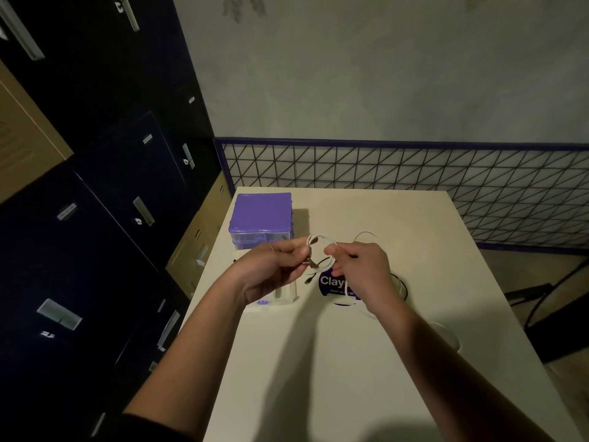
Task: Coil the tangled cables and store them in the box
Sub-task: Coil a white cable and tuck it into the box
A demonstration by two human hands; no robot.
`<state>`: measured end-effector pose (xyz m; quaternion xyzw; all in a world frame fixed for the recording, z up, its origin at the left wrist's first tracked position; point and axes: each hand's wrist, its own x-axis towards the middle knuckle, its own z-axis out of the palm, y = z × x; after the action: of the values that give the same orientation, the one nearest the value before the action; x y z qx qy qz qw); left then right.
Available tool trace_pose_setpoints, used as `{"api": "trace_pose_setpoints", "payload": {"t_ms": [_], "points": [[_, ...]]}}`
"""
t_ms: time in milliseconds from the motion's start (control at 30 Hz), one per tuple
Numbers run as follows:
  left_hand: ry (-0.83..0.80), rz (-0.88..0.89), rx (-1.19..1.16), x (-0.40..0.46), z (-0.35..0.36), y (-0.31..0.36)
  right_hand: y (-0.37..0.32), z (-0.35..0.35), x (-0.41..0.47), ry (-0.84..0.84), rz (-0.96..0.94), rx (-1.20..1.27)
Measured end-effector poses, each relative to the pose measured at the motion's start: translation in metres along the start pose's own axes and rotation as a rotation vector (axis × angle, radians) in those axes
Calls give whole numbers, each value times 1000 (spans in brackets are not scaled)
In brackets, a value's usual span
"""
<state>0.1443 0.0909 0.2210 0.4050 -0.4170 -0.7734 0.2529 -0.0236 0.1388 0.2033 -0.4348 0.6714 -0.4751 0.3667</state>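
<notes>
Hands both up over the worktop [334, 362]: left hand [274, 269] and right hand [360, 266] each pinch the white cable [322, 242] coil between them; purple box [259, 218] sits just beyond the left hand, lid on.

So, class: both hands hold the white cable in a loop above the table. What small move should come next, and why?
Probably wrap one more turn. The left hand pinches the white cable near its plug while the right hand holds the loop's other side, and slack seems to trail below. The purple box is shut.
</notes>
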Motion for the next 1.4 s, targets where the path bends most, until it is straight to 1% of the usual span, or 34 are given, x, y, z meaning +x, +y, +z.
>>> {"api": "trace_pose_setpoints", "payload": {"t_ms": [167,367,467,533,600,700,800,867,1033,1200,1267,1400], "points": [[98,23,43,0,2,-4,0,5,-2,-26,18,-20],[321,159,307,3,6,-8,-2,7,-6,-38,1,-23],[374,260,413,8,8,-13,-3,8,-7,-34,-25,-20],[344,311,434,9,7,-14,-4,8,-6,-31,-39,-16],[260,322,419,9,5,-14,-6,5,-4,-27,-40,3],[111,288,364,6,0,-15,-8,1,-1,-34,-24,44],[43,262,284,4,-2,-15,-10,-2,2,-50,1,71],[46,247,242,5,-2,-14,-11,-3,3,-58,3,79],[146,247,220,7,-1,-14,-9,0,2,-24,-33,43],[98,230,196,5,-2,-14,-7,5,3,49,-81,-32],[107,233,200,4,-2,-14,-6,6,5,53,-90,-49],[225,237,155,8,1,-15,-3,6,6,6,-84,-20]]}}
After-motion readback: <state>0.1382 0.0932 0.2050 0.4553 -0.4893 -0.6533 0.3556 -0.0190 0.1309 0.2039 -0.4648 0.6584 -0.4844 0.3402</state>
